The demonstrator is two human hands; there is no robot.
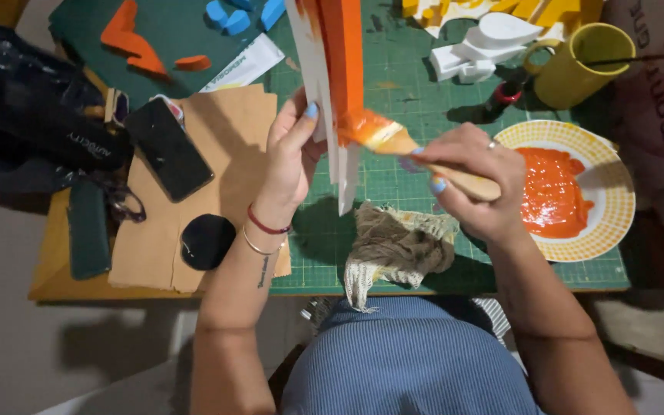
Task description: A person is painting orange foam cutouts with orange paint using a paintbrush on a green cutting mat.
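My left hand [290, 157] grips a tall white foam piece [330, 92], held upright above the green cutting mat [424, 100]; one long face of it is painted orange. My right hand [474, 180] holds a wooden-handled flat brush [401, 142] whose bristles, loaded with orange paint, press against the lower part of the orange face. A yellow-rimmed plate [605, 184] with a pool of orange paint lies just right of my right hand.
A crumpled beige rag [397, 246] lies at the mat's front edge. A yellow mug [574, 65] and white foam shapes [486, 46] stand at the back right. Left are brown paper [217, 165], a black phone [169, 148], a black disc [207, 241], and orange and blue shapes.
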